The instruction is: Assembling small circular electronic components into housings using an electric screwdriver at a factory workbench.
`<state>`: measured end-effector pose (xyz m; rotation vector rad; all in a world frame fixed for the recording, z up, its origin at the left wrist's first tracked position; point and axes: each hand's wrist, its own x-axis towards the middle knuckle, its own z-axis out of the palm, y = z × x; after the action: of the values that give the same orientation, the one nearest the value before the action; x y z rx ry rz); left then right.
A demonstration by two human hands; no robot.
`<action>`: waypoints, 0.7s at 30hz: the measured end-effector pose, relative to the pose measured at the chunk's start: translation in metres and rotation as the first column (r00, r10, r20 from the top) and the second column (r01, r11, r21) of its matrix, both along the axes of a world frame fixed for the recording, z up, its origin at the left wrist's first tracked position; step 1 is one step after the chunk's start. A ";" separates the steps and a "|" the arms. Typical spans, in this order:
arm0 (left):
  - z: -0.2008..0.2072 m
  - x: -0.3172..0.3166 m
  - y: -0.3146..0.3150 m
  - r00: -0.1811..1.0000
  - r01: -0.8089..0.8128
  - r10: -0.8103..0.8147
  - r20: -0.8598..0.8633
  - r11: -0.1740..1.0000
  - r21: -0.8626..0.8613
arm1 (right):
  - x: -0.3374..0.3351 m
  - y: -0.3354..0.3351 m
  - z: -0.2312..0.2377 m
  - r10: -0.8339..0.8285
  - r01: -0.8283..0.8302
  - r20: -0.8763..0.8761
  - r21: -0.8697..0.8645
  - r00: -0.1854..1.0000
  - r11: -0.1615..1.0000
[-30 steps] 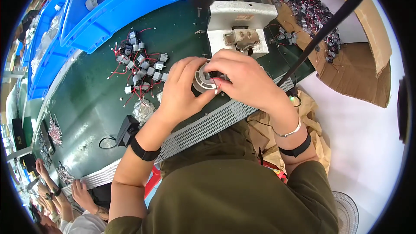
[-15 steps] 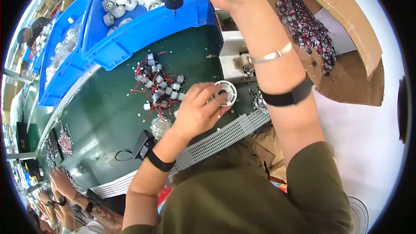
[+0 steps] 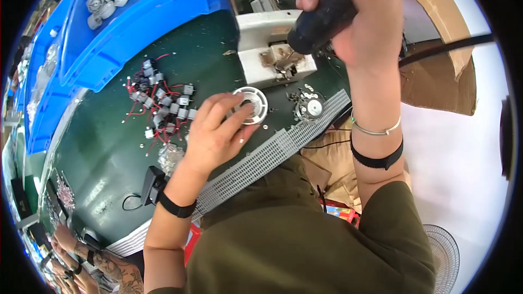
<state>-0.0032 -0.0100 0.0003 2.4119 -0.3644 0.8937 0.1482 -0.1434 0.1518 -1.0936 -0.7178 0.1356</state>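
My right hand point(image 3: 368, 24) is wrapped round a black electric screwdriver point(image 3: 322, 20). Its tip points down into the pickup area of a pale box-shaped screw feeder point(image 3: 255, 68); whether it touches a screw is too small to tell. Fingers curled over its rim, my left hand point(image 3: 215, 128) grips a white round plastic housing point(image 3: 261, 103) low over the green bench. A dark part shows in the housing's middle, partly hidden by the fingers. Left of that hand lies a pile of small grey motors point(image 3: 163, 100) with red wires.
Blue bins point(image 3: 147, 35) of white plastic parts stand at the back left. Small metal parts point(image 3: 308, 106) lie beside a perforated strip point(image 3: 272, 144) along the bench edge. A cardboard box point(image 3: 441, 81) is at right. Another person's tattooed arm point(image 3: 111, 267) reaches in at lower left.
My right hand has brought the screwdriver down and right, from above the blue bin to the screw feeder. The view has shifted; my left hand still holds the housing.
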 end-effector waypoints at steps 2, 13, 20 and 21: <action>-0.002 0.001 -0.001 1.000 -0.001 0.001 0.006 1.000 -0.031 | -0.009 -0.002 -0.012 -0.138 0.138 -0.034 -0.001 0.990 0.990; -0.004 -0.003 0.000 0.994 0.010 -0.012 -0.105 1.000 -0.020 | -0.004 -0.015 -0.044 -0.085 0.088 -0.041 0.063 0.996 0.994; -0.006 -0.001 0.000 0.998 -0.031 0.029 -0.056 0.999 -0.035 | 0.009 -0.001 -0.060 -0.137 0.142 -0.052 0.115 0.989 0.983; -0.005 0.000 -0.002 0.999 -0.021 0.019 -0.051 0.999 -0.041 | 0.034 0.004 -0.075 0.026 -0.123 0.265 0.356 0.964 0.926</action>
<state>-0.0028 -0.0120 -0.0049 2.3987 -0.3002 0.8391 0.1826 -0.1391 0.0764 -0.7261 -0.9746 -0.0773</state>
